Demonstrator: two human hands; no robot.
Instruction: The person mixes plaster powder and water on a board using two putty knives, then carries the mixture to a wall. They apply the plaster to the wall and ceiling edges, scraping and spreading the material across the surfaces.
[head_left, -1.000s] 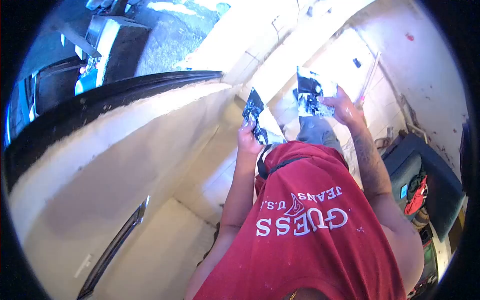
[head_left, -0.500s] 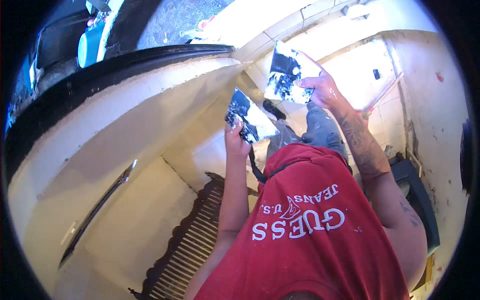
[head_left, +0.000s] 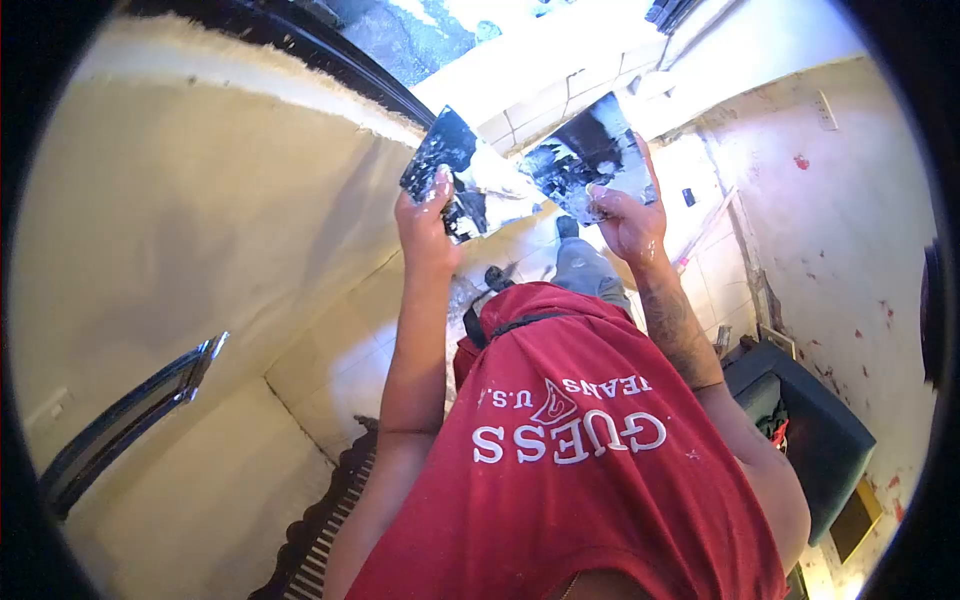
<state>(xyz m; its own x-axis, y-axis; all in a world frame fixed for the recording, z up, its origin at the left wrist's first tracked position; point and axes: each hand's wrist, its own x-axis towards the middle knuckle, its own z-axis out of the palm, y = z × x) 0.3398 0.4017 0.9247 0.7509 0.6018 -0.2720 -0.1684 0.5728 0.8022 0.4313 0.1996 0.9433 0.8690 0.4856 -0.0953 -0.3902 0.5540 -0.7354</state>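
My left hand [head_left: 428, 222] is closed on a flat black putty spreader [head_left: 449, 142] smeared with white paste, thumb lying on its face. My right hand [head_left: 635, 222] grips a second, similar putty spreader [head_left: 603, 148], also streaked with white, its thumb on the near side. The two blades are tilted toward each other, and their inner corners meet or overlap in this view, with white paste around them. Bits of white paste cling to my fingers. Both spreaders are held up in front of me, above my legs.
A plastered wall [head_left: 220, 190] runs along the left, under a dark frame [head_left: 330, 55]. A black-framed panel [head_left: 130, 425] is at lower left, near a brown slatted piece [head_left: 325, 520]. A dark chair [head_left: 815, 440] stands at right beside a red-spotted wall [head_left: 840, 260].
Both hands have moved left in view, and the two spreaders have come together from being apart. The right spreader has turned toward the left one. My head view has shifted too.
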